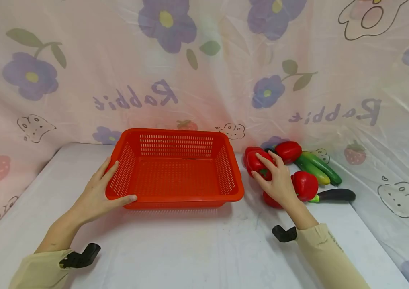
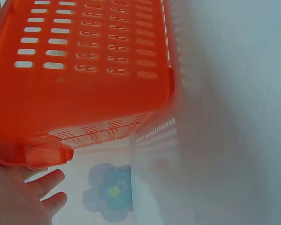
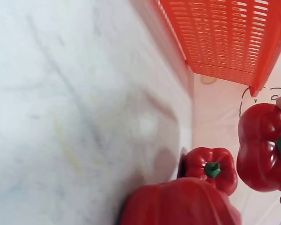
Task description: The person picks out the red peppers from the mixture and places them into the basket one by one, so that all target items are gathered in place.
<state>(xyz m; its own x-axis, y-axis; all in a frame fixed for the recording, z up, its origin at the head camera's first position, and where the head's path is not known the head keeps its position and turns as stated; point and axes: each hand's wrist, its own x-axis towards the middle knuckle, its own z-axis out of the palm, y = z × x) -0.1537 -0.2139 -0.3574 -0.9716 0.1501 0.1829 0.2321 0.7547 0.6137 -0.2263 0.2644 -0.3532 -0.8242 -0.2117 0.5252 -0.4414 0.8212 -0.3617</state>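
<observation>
A red plastic basket point(image 1: 175, 199) with slotted walls stands on the white table. My left hand point(image 1: 97, 194) holds its near left corner, thumb on the front rim and fingers over the left rim; the left wrist view shows spread fingers point(image 2: 49, 185) beside the rim. To the right of the basket, my right hand point(image 1: 278, 178) grips a red bell pepper point(image 1: 253, 160) between thumb and fingers. In the right wrist view this bell pepper point(image 3: 260, 150) appears raised, its green stem toward the fingers. Another red bell pepper point(image 3: 210, 168) sits behind a large red one point(image 3: 178, 206).
Right of the right hand lie a red bell pepper point(image 1: 305, 185), another red vegetable point(image 1: 288, 152), a green cucumber point(image 1: 322, 166), a yellow-tipped green one point(image 1: 311, 168) and a dark eggplant point(image 1: 336, 195). A patterned curtain point(image 1: 211, 92) hangs behind the table.
</observation>
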